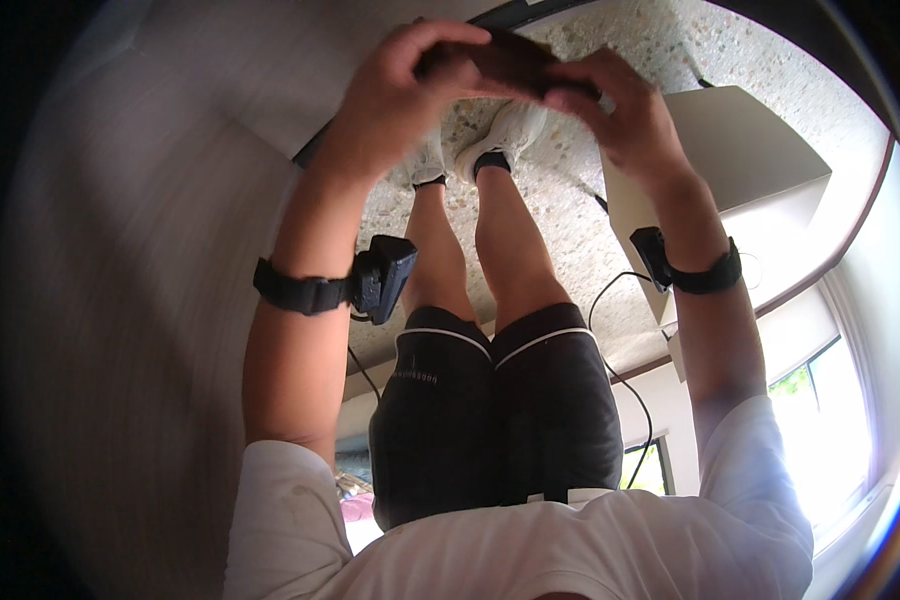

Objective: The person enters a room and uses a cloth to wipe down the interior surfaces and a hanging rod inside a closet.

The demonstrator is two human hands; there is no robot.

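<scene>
A dark brown object [514, 58], blurred and partly covered by fingers, is held between both hands at the top of the head view; its kind cannot be told. My left hand [420, 82] grips its left end, fingers bent around it. At its right end, the thumb and fingers of my right hand [619, 109] pinch it. Each forearm wears a black strap with a small black device, the left one [382, 277] and the right one [652, 259]. White shoes [506, 139] stand on the floor below the held object.
A large grey-brown surface with faint grain [142, 300] fills the left side. To the right stands a pale box-shaped piece of furniture [735, 150] on the speckled terrazzo floor [570, 225]. A thin black cable [630, 386] hangs beside my right leg. A bright window [817, 397] is at lower right.
</scene>
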